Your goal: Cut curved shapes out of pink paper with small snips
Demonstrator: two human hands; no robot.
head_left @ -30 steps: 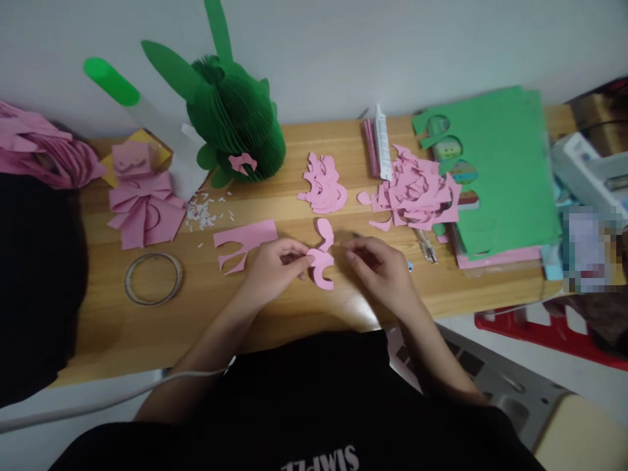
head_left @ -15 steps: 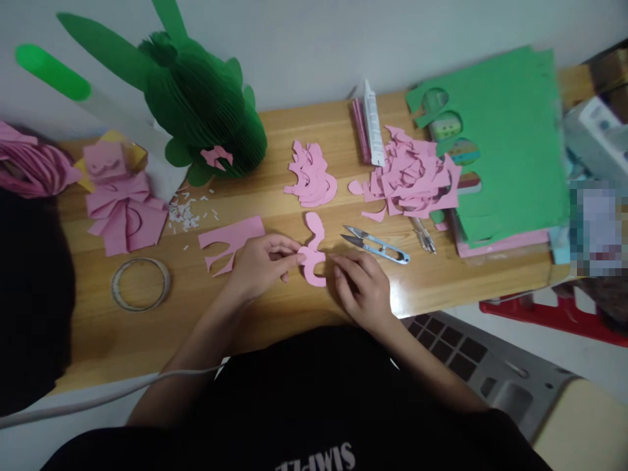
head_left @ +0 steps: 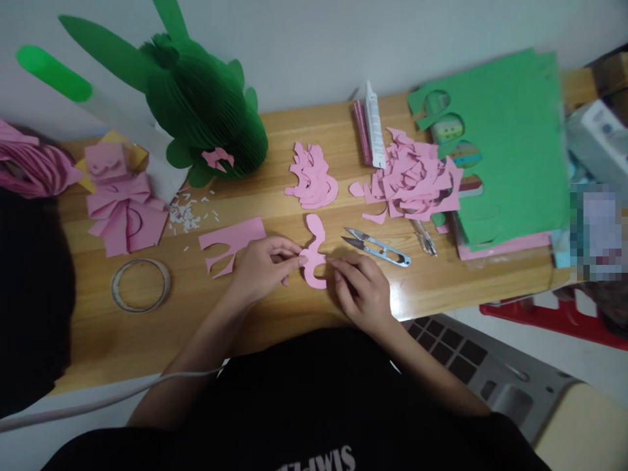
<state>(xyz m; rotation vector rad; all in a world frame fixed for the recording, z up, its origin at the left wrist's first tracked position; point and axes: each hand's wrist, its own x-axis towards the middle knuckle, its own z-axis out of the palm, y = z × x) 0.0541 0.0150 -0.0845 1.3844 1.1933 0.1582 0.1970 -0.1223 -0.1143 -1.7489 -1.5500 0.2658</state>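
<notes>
Left hand pinches one pink cutout; right hand at its edge, grip unclear; one thread clipper lies near.

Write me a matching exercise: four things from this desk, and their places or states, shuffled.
1. curved pink piece
2. snips
3. ring
4. green pleated figure

A. at the back, by the wall
B. lies flat, left of the left hand
C. between left hand and right hand
D. open, beyond the right hand

1-C, 2-D, 3-B, 4-A
</notes>
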